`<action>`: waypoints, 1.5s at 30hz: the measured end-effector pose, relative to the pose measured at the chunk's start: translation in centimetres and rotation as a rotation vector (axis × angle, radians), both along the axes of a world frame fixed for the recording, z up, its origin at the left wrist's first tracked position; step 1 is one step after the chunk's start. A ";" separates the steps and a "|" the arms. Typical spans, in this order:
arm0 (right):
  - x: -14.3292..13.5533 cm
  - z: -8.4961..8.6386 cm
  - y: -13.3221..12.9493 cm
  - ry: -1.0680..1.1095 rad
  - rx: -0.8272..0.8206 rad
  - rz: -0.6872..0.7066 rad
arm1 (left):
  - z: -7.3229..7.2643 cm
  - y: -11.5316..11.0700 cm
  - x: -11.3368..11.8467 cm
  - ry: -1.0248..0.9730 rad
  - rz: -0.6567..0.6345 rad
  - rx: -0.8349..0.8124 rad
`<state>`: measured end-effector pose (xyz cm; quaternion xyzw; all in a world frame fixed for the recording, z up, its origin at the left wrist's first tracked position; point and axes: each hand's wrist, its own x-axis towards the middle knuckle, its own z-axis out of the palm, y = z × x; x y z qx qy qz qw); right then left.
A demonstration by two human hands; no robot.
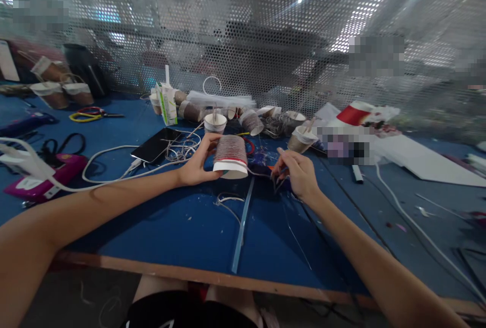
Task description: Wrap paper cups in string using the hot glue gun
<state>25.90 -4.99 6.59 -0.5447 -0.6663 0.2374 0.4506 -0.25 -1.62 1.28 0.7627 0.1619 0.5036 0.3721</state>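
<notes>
from where i stand, the cord-wrapped paper cup (pixel 230 150) above the table (pixel 182 247), pinched by the left hand (pixel 195 166), right hand (pixel 299 172) bunched on cord (pixel 258 173), looks light and crushable, best held softly round its middle.

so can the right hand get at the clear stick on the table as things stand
Probably yes: the clear stick lies close to the right hand, its near end uncovered, though that hand seems to hold string running to the cup.

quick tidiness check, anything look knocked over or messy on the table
Past the held wrapped cup, another cup lies tipped, unlike the upright cup nearby; near the phone, a white cable lies in a messy tangle.
</notes>
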 end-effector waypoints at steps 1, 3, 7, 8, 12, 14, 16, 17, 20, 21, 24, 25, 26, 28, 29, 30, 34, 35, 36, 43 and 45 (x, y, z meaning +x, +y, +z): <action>0.4 0.0 0.2 -0.140 0.127 -0.104 | 0.0 0.0 0.0 -0.009 0.011 -0.001; 1.0 0.0 0.4 -0.336 0.397 -0.300 | -0.1 0.2 -0.1 -0.030 0.042 -0.003; 1.0 0.1 0.2 -0.136 0.653 -0.276 | -0.4 0.6 0.0 -0.015 0.130 0.032; 0.6 0.2 -0.2 0.008 0.623 -0.140 | -0.4 0.7 0.1 0.003 0.159 0.050; -2.2 0.2 -3.0 0.402 0.111 0.443 | -0.2 0.7 0.2 0.067 0.245 0.129; -3.3 0.1 -4.2 0.410 -0.077 0.592 | -0.2 0.7 0.2 0.077 0.263 0.159; -3.9 -0.2 -4.9 0.383 -0.141 0.677 | -0.2 0.7 0.2 0.084 0.271 0.171; -3.9 -0.3 -5.0 0.368 -0.153 0.699 | -0.2 0.7 0.2 0.087 0.273 0.172; -3.7 -0.8 -4.7 0.336 -0.187 0.702 | -0.2 0.6 0.2 0.100 0.270 0.175; -3.7 -0.9 -4.5 0.334 -0.193 0.690 | -0.1 0.6 0.2 0.105 0.269 0.177; -3.7 -0.8 -4.2 0.383 -0.217 0.656 | 0.1 0.5 0.1 0.116 0.280 0.209; -3.7 -0.7 -4.1 0.419 -0.231 0.645 | 0.2 0.5 0.1 0.120 0.286 0.224; -3.7 -0.6 -4.0 0.461 -0.247 0.633 | 0.2 0.5 0.1 0.122 0.290 0.238; -3.6 -0.3 -3.8 0.545 -0.269 0.593 | 0.2 0.5 0.1 0.117 0.290 0.251; -3.5 -0.2 -3.6 0.581 -0.274 0.566 | 0.2 0.5 0.1 0.110 0.285 0.251; -3.4 -0.1 -3.4 0.615 -0.273 0.533 | 0.1 0.5 0.1 0.101 0.279 0.252; -2.8 -0.3 -2.8 0.662 -0.167 0.394 | -0.1 0.6 0.1 0.084 0.277 0.258; -2.7 -0.4 -2.8 0.643 -0.124 0.383 | -0.1 0.6 0.2 0.087 0.285 0.261; -2.7 -0.5 -2.9 0.609 -0.090 0.395 | -0.1 0.6 0.2 0.092 0.296 0.269; -3.7 -1.2 -4.5 0.212 -0.183 0.665 | 0.0 0.7 0.2 0.119 0.334 0.377; -3.7 -1.3 -4.5 0.189 -0.180 0.655 | 0.0 0.7 0.2 0.119 0.331 0.371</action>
